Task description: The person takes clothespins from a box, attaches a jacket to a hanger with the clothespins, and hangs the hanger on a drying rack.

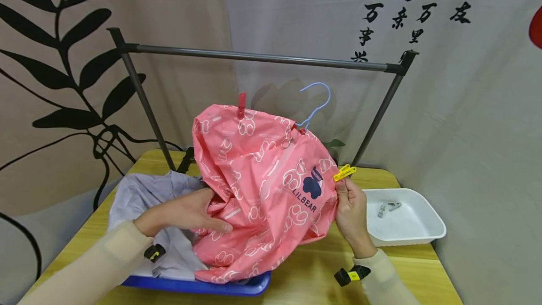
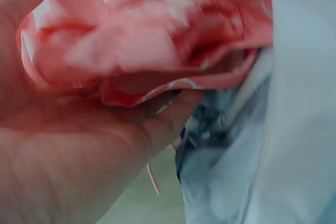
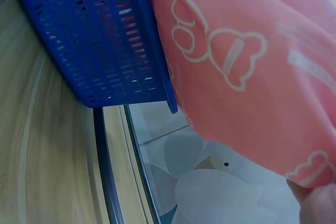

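A pink jacket (image 1: 271, 187) with white bear outlines and "LILBEAR" lettering hangs spread on a blue wire hanger (image 1: 325, 100), whose hook points up. One red clothes peg (image 1: 242, 106) sits on its upper left edge, and a yellow clothes peg (image 1: 345, 172) on its right edge. Just below the yellow peg, my right hand (image 1: 352, 211) pinches the jacket's edge. My left hand (image 1: 186, 213) lies against bunched cloth on the left side, thumb in front and spread from the fingers. In the left wrist view, folds of pink jacket (image 2: 131, 40) rest on that palm; some fingertips are hidden.
Pale grey-lilac clothing (image 1: 139, 201) fills a blue basket (image 1: 186, 286) at front left. A white tray (image 1: 436, 229) with a few clear pegs (image 1: 383, 210) stands at right on the wooden table (image 1: 427, 272). Behind the jacket rises a grey metal rack (image 1: 254, 56).
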A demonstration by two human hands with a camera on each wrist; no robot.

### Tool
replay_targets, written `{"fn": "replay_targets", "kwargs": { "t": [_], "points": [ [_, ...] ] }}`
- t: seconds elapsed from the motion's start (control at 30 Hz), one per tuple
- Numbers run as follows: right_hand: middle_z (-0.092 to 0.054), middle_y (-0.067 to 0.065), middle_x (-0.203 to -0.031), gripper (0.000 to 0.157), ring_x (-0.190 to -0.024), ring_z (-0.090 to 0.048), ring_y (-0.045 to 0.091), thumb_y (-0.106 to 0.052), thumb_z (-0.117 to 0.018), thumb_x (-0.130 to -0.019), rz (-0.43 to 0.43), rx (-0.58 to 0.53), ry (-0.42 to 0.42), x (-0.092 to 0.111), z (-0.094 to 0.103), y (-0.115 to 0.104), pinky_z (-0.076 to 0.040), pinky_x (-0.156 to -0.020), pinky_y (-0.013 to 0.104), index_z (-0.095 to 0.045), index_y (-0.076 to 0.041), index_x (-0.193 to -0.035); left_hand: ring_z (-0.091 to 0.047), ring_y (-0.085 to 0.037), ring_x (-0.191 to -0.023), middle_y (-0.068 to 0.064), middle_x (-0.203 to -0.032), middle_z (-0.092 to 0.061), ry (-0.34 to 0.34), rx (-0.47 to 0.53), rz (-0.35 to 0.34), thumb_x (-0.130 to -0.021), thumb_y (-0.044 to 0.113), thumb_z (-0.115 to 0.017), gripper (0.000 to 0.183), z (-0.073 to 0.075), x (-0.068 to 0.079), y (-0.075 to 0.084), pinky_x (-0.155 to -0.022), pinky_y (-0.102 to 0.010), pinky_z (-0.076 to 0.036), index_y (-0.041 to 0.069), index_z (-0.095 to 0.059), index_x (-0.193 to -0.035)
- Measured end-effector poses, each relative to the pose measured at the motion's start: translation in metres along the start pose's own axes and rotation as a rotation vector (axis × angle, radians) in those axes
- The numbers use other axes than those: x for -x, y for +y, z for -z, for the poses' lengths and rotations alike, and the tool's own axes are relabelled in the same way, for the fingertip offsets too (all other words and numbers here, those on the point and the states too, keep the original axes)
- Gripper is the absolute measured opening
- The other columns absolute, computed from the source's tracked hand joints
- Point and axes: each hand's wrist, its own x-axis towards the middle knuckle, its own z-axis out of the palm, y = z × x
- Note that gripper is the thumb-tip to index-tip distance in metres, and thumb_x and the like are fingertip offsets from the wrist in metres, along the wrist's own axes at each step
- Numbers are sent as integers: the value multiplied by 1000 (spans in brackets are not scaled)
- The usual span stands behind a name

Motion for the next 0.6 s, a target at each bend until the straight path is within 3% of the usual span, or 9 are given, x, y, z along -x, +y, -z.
{"fn": "replay_targets", "kwargs": {
  "t": [0.1, 0.23, 0.33, 0.43, 0.6],
  "points": [
    [-64, -3, -77, 35, -60, -61, 8, -19, -52, -125, -19, 4, 13, -1, -2, 2, -48, -52, 21, -76, 5, -117, -69, -21, -129, -7, -144, -75, -34, 33, -33, -105, 39, -89, 72, -8, 2, 5, -110, -27, -59, 4, -57, -158],
    [-61, -3, -77, 38, -62, -59, 8, -20, -51, -125, -58, 4, 32, -2, -4, 4, -47, -54, 20, -74, 7, -115, -70, -18, -126, -7, -145, -75, -25, 16, -77, -106, 61, -81, 85, -21, 7, 12, -110, -25, -57, 1, -56, -160],
    [-60, -3, -78, 39, -64, -59, 8, -20, -50, -125, -97, -8, 41, -3, -6, 5, -47, -55, 19, -73, 9, -114, -65, -19, -138, -6, -156, -69, 1, -44, -82, -96, 68, -89, 102, -35, 10, 20, -120, -29, -53, 5, -51, -166],
    [-59, -4, -80, 40, -66, -59, 7, -20, -49, -126, -127, -23, 52, -3, -7, 6, -48, -57, 19, -72, 10, -112, -61, -24, -144, -8, -158, -64, 30, -149, -52, -82, 63, -103, 115, -51, 10, 31, -126, -41, -53, 9, -48, -167],
    [-58, -4, -79, 38, -66, -58, 7, -18, -49, -125, -145, -34, 64, -3, -10, 7, -47, -57, 19, -70, 8, -108, -65, -34, -137, -18, -149, -64, 140, -343, 43, -61, 64, -114, 139, -73, 3, 46, -121, -59, -58, 4, -46, -166]
  ]
}}
